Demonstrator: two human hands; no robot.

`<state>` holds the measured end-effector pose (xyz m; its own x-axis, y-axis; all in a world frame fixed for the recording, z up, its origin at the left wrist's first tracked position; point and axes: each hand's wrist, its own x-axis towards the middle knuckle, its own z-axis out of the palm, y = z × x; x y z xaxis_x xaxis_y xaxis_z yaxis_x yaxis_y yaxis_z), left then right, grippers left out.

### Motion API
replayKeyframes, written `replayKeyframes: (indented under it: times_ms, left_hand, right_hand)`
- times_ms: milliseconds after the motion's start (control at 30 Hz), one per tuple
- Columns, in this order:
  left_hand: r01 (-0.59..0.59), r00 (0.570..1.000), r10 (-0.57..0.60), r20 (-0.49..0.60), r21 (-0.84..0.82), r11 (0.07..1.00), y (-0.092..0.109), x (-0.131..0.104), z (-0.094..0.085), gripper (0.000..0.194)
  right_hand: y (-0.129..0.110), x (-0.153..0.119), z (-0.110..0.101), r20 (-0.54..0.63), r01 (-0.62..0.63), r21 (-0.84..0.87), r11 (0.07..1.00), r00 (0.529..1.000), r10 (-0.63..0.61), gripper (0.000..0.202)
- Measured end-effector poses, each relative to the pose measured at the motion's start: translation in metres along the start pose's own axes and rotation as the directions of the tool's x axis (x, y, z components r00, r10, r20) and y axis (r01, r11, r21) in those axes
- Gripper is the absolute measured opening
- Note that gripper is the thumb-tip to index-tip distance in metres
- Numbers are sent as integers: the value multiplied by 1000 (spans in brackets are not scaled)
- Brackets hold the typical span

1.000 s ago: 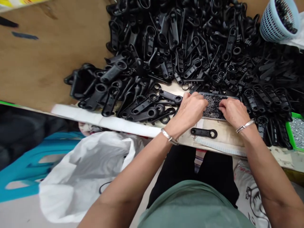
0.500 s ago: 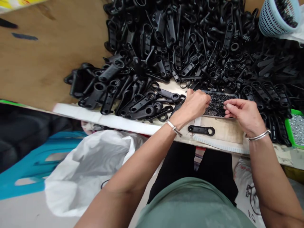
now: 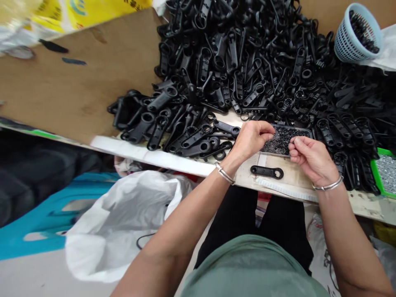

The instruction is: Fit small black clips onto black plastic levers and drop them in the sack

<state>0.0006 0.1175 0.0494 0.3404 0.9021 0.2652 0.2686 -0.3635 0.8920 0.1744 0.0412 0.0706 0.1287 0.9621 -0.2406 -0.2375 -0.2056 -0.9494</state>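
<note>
A shallow tray (image 3: 301, 130) full of tiny dark parts lies on the bench in front of me. Over its left end is my left hand (image 3: 254, 136), fingertips pinched together; anything between them is too small to make out. My right hand (image 3: 311, 156) hovers at the tray's right front corner, thumb and forefinger pressed together, and what they hold is hidden. Between me and the tray, one black plastic arm-shaped part (image 3: 266, 172) with a ring at its right end lies flat on the bench, touched by neither hand.
A big heap of black plastic parts (image 3: 216, 62) covers the back of the bench. At right stand a green tray (image 3: 375, 169) of small shiny pieces and a light blue basket (image 3: 343, 41) of black parts. Below the left edge hangs an open white sack (image 3: 93, 243).
The camera view has shifted, so the bench things appear further right. My left hand's fingers have lifted slightly off the small parts, and my right hand has drawn back a little toward me.
</note>
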Motion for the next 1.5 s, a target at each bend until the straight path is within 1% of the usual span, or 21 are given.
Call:
replayKeyframes:
  times_ms: [100, 200, 333, 467, 567, 667, 733, 833, 900, 967, 1067, 1100, 1133, 1167, 1233, 1267, 1367, 1400, 1433, 1467, 1500]
  left_hand:
    - [26, 999, -29, -19, -146, 989, 1, -3, 0, 10]
    - [-2, 998, -11, -55, -237, 971, 7, -8, 1, 11]
    - [-38, 992, 14, -125, -189, 981, 14, -14, 3, 12]
    - [-57, 991, 38, -128, -151, 987, 15, -17, 5, 13]
    - [-61, 991, 43, -127, -140, 988, 14, -18, 5, 13]
    - [-33, 992, 13, -123, -163, 986, 14, -18, 6, 11]
    - [10, 993, -35, -110, -223, 975, 14, -17, 7, 9]
    - [68, 991, -100, -86, -315, 947, 10, -16, 9, 8]
    - [89, 990, -119, -71, -336, 937, 6, -14, 11, 8]
    - [105, 990, -130, -50, -346, 932, 2, -13, 12, 9]
    - [118, 992, -125, 6, -372, 921, -1, -13, 12, 12]
    - [112, 994, -111, 25, -376, 920, -1, -13, 11, 12]
    - [101, 995, -91, 45, -371, 923, -2, -13, 10, 13]
    - [85, 996, -67, 65, -357, 930, -1, -13, 9, 13]
    - [50, 995, -19, 100, -318, 947, 0, -14, 7, 14]
    - [41, 993, -5, 118, -304, 952, 0, -14, 6, 14]
    - [70, 985, -15, 170, -318, 946, 2, -14, 6, 12]
    - [90, 983, -31, 179, -330, 940, 3, -14, 6, 12]
    - [109, 982, -46, 185, -342, 934, 4, -14, 7, 12]
    - [124, 981, -60, 185, -353, 927, 5, -13, 8, 12]
    - [135, 981, -72, 181, -366, 921, 6, -13, 8, 12]
  right_hand:
    - [0, 1, 10, -10, 27, -33, 999, 1000, -27, 37]
    - [1, 4, 20, -5, 35, -71, 997, 999, -35, 33]
    - [3, 10, 26, 16, 1, -54, 999, 1000, 0, 33]
    - [4, 11, 27, 28, -18, 0, 1000, 999, 18, 36]
    - [3, 10, 29, 26, -18, 1, 1000, 999, 18, 35]
    - [4, 9, 31, -31, 38, -62, 997, 999, -40, 30]
    - [5, 8, 31, -66, 128, -161, 979, 988, -140, 24]
    - [9, 8, 30, -62, 257, -355, 899, 953, -297, 18]
    - [12, 8, 29, -38, 304, -488, 818, 929, -368, 14]
    - [15, 7, 27, 13, 365, -633, 682, 886, -463, 12]
    - [17, 6, 24, 163, 478, -772, 418, 786, -597, 14]
    - [17, 6, 23, 212, 509, -785, 354, 757, -618, 15]
    - [16, 6, 23, 250, 533, -787, 311, 736, -629, 16]
    - [16, 7, 22, 275, 552, -782, 290, 723, -634, 17]
    - [16, 8, 21, 284, 570, -764, 304, 719, -635, 16]
    - [15, 8, 20, 267, 566, -751, 341, 732, -627, 16]
    - [16, 9, 20, 192, 511, -697, 503, 808, -556, 13]
    - [16, 9, 20, 177, 499, -681, 537, 823, -540, 13]
    - [17, 8, 21, 172, 498, -672, 548, 825, -538, 12]
    - [17, 8, 21, 176, 513, -671, 535, 811, -558, 12]
    - [18, 8, 22, 188, 541, -676, 500, 783, -593, 12]
